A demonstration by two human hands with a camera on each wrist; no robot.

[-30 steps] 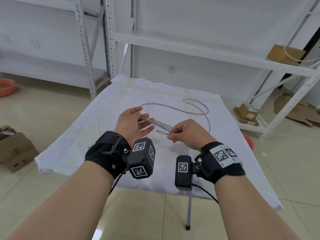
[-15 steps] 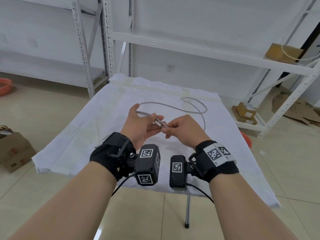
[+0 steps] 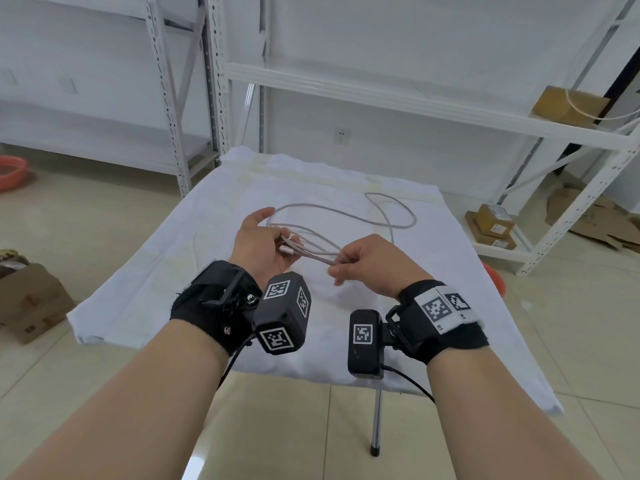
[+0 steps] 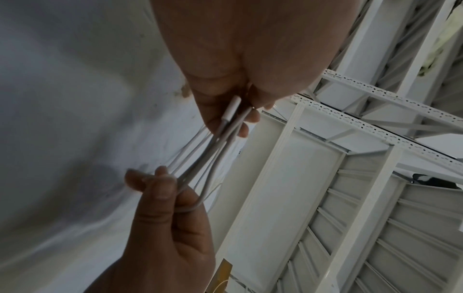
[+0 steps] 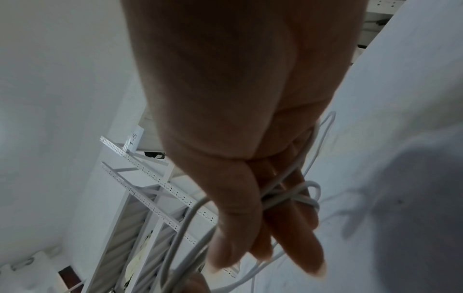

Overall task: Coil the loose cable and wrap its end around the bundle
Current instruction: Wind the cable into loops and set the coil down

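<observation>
Stretching between both raised hands, cable (image 3: 313,245) strands run taut.

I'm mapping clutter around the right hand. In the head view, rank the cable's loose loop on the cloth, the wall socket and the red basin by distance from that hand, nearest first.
From the right hand:
1. Loose loop: on the cloth, just beyond the hand.
2. Wall socket: on the back wall, behind the table.
3. Red basin: on the floor, far left.

Cable (image 3: 346,216) loops lie on the table (image 3: 207,271) behind both hands (image 3: 263,244)
</observation>
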